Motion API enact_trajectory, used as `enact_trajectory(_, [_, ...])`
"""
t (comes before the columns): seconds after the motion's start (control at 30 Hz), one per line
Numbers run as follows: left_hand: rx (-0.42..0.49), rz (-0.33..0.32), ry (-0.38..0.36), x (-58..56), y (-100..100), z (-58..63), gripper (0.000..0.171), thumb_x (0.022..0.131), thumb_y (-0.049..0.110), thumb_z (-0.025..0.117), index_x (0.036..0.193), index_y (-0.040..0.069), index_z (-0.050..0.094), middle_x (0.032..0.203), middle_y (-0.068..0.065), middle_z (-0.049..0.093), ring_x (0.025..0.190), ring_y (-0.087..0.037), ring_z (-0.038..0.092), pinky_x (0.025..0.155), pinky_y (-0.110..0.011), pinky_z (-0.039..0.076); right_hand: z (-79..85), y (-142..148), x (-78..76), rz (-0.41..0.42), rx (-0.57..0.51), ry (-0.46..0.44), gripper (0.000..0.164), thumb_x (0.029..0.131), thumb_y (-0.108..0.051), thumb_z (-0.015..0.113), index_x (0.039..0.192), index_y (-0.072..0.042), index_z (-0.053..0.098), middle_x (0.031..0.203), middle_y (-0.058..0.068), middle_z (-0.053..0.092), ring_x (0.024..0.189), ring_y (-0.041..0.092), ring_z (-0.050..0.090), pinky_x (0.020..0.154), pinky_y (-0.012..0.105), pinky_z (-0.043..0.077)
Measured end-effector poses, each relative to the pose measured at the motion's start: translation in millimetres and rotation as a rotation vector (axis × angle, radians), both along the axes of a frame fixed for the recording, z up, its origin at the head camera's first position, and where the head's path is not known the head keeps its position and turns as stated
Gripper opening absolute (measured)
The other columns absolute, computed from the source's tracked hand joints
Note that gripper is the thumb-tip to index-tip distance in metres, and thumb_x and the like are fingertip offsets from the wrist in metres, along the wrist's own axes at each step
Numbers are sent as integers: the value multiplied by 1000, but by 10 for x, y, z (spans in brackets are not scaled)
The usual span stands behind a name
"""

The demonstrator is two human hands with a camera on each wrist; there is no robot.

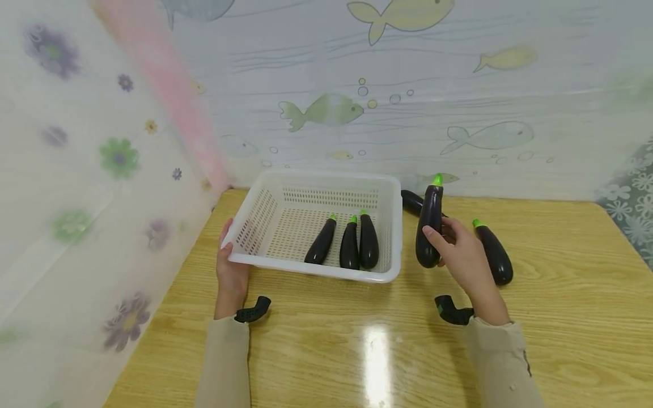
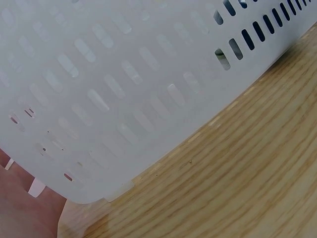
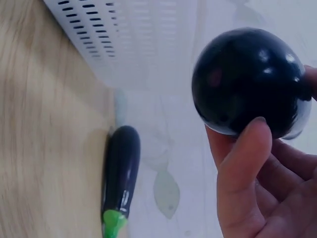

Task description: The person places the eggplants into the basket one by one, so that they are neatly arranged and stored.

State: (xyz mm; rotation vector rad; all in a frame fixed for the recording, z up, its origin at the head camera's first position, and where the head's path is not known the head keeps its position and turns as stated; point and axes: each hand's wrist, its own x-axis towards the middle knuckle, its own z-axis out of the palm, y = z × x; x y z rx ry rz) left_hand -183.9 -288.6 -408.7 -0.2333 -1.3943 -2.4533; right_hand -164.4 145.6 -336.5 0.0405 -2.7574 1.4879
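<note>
A white slotted plastic basket (image 1: 285,265) stands at the back of the table, with three eggplants lying in its right half, one of them this eggplant (image 1: 322,242). My left hand (image 1: 232,277) holds the basket's front left corner, thumb over the rim. Its slotted side wall (image 2: 124,99) fills most of the left wrist view. To the right of the basket, my right hand (image 1: 461,258) grips a dark purple eggplant (image 1: 431,218) above the table, green stem end up. The right wrist view shows that eggplant's rounded bottom (image 3: 237,79), thumb pressed against it.
Behind the held eggplant, another eggplant (image 1: 412,202) lies by the wall, partly hidden. One more eggplant (image 1: 495,255) rests on the wooden table (image 1: 316,340) beside my right hand. A wall covering with fish drawings (image 1: 326,110) rises right behind the table.
</note>
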Motion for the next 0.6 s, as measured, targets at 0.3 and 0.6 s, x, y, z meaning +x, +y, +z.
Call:
enact_trajectory(0.3, [4, 14, -4, 0, -2, 2, 57, 90, 25, 37, 146, 18, 24, 144, -7, 33, 128, -26, 33, 103, -40, 26, 9, -113, 29, -54, -202, 82, 64, 89, -52, 48, 136, -9, 40, 119, 15, 57, 80, 9, 57, 56, 28, 50])
enact_trajectory(0.6, [-5, 7, 0, 2, -4, -16, 58, 91, 27, 40, 146, 18, 23, 144, -7, 33, 128, -26, 34, 102, -39, 27, -23, -236, 37, -39, -256, 88, 64, 90, -50, 48, 138, -10, 37, 116, 15, 57, 80, 14, 57, 57, 28, 51])
